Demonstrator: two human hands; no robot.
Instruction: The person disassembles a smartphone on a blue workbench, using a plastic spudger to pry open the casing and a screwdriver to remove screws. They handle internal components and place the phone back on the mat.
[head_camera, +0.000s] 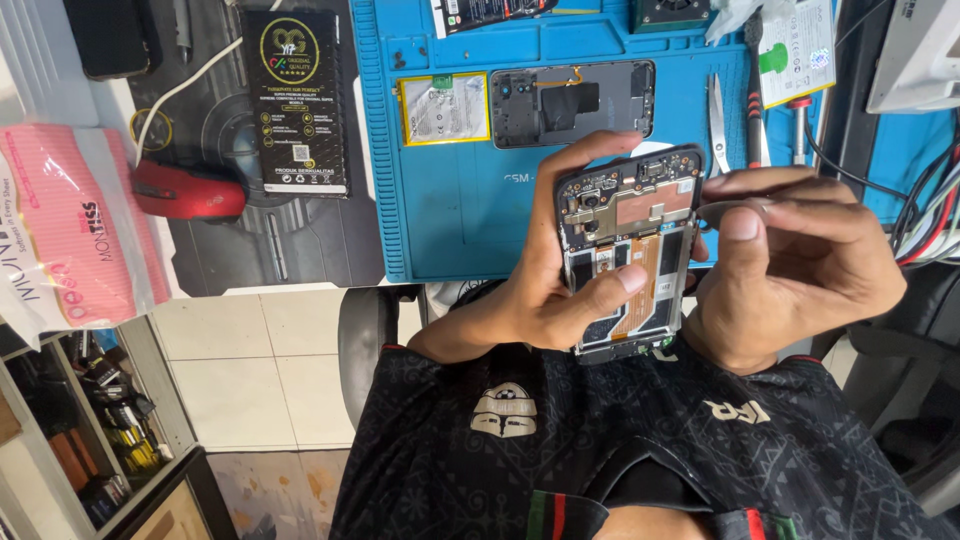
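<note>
My left hand grips an opened phone from the left, thumb pressed on its orange flex cable and fingers curled over the top edge. The phone's back is off, so its circuit board, copper shield and frame show. My right hand is closed around a thin metal tool, whose tip points toward the phone's upper right corner. Both hands are held above my lap, in front of the blue work mat.
On the mat lie a removed phone back panel, a battery, tweezers and a screwdriver. A black box, a red mouse and a pink packet are at left. Cables hang at right.
</note>
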